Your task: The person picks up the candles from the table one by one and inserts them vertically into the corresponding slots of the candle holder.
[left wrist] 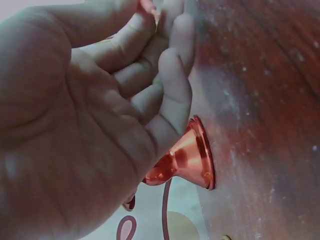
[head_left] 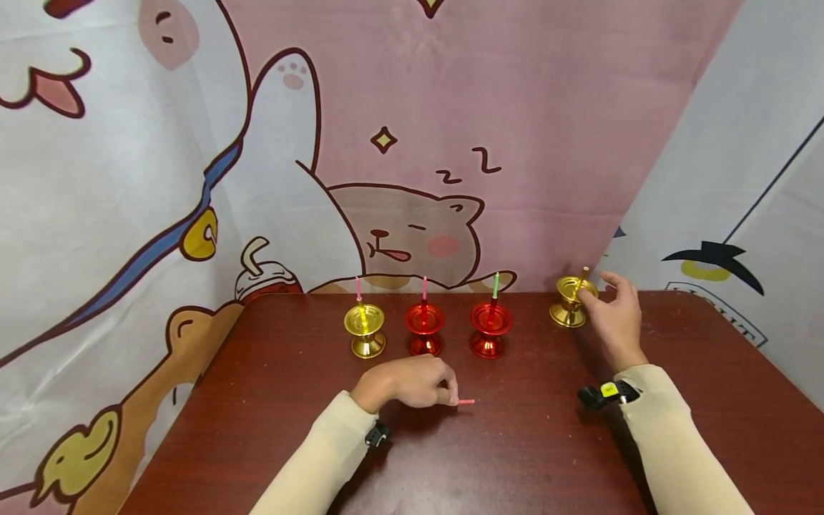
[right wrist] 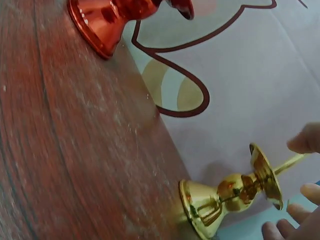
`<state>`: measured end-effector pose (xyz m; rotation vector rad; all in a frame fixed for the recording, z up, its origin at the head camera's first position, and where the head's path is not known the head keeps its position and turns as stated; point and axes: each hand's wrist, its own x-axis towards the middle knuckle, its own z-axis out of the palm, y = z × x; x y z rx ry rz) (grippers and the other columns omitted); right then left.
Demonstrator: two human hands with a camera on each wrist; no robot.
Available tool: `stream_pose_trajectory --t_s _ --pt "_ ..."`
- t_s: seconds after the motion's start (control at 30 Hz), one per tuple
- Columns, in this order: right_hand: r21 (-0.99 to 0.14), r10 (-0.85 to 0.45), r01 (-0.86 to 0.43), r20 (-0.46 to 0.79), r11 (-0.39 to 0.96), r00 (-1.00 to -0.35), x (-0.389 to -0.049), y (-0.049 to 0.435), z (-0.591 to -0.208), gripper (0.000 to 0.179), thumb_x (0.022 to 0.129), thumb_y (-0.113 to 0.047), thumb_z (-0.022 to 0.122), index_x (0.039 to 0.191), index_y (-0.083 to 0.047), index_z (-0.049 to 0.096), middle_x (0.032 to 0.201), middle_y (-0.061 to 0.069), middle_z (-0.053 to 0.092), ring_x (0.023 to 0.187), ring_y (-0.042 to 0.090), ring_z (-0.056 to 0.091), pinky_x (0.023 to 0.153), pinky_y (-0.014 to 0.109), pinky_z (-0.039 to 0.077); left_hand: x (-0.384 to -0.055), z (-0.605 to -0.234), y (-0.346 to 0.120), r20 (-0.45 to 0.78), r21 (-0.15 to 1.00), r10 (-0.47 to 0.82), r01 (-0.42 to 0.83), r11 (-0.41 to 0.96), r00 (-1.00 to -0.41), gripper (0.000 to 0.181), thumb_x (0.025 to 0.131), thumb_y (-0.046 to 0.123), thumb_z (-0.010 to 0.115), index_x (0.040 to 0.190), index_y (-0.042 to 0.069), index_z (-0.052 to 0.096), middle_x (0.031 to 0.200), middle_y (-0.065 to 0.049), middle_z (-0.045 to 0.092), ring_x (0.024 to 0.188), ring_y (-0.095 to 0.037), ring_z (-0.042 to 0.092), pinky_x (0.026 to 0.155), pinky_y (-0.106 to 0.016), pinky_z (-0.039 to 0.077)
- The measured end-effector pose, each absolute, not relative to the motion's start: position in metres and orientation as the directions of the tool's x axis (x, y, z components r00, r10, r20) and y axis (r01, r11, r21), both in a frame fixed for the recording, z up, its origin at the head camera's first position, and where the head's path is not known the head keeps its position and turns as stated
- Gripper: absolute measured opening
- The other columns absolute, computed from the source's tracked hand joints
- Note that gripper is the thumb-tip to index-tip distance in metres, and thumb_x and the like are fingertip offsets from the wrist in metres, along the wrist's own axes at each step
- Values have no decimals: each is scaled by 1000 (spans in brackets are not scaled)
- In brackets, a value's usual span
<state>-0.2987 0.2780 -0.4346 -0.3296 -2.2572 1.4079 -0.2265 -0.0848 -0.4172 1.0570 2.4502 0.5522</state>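
Observation:
My left hand (head_left: 412, 383) pinches a thin pink candle (head_left: 466, 402) by one end, low over the table's middle; its other fingers curl loosely. At the far right, my right hand (head_left: 614, 311) is beside a gold candle holder (head_left: 568, 315). In the right wrist view, the thumb (right wrist: 306, 139) is near the upright gold tube (right wrist: 290, 164), with the other fingers spread apart below. Left of it stand a red holder with a green candle (head_left: 496, 285), a red holder with a pink candle (head_left: 425, 287) and a gold holder with a pink candle (head_left: 358, 289).
The holders stand near the back edge of a dark reddish-brown table (head_left: 290, 429). Behind it hangs a pink and white cartoon cloth (head_left: 547, 107). Bands with small dark devices (head_left: 377, 433) sit on both wrists.

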Motion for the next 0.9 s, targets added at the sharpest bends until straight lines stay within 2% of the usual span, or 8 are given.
stream_pose_trajectory --t_s 0.17,0.3,0.4,0.5,0.57,0.83,0.9 --pt "-903 281 -42 177 428 -943 -303 285 -440 78 110 -28 62 171 4 25 172 31 31 154 48 36 124 58 33 -225 -416 -85 -213 604 753 522 602 -623 17 110 7 65 99 9 78 80 10 73 75 -2 65 72 -19 50" --pt "-891 207 -72 181 448 -961 -305 286 -443 77 114 -27 56 170 9 17 169 38 30 153 53 34 125 65 29 -225 -416 -85 -184 613 750 522 593 -636 14 110 7 66 101 7 76 77 10 71 73 -3 65 70 -19 51" --pt "-881 192 -83 192 466 -962 -305 284 -444 74 115 -26 55 169 9 20 164 39 36 148 50 40 122 58 34 -227 -416 -85 -155 602 753 543 586 -640 13 110 8 68 100 8 76 77 10 69 72 -2 63 70 -19 51" --pt "-872 184 -88 198 481 -963 -306 284 -446 68 115 -25 55 166 10 27 156 37 44 139 46 46 111 46 42 -229 -416 -86 -124 599 767 569 563 -629 12 109 10 69 99 11 77 78 10 68 72 -1 60 69 -19 50" --pt "-867 176 -89 199 491 -964 -306 284 -446 65 115 -24 55 164 11 30 152 36 47 135 44 48 105 41 44 -231 -416 -86 -99 593 779 592 546 -619 12 108 10 70 98 13 77 78 11 68 71 -1 59 68 -19 49" --pt "-853 141 -87 184 514 -973 -306 285 -447 57 114 -25 58 157 8 42 143 32 54 127 42 52 97 36 42 -233 -419 -85 -6 564 783 644 517 -623 18 101 11 76 88 24 75 77 22 67 73 0 58 69 -18 47" --pt "-850 134 -82 177 520 -975 -306 285 -446 59 114 -26 58 159 8 40 146 33 53 130 44 51 100 39 43 -233 -420 -84 1 576 785 642 506 -620 20 99 9 76 87 24 75 75 23 68 71 0 60 67 -18 48"
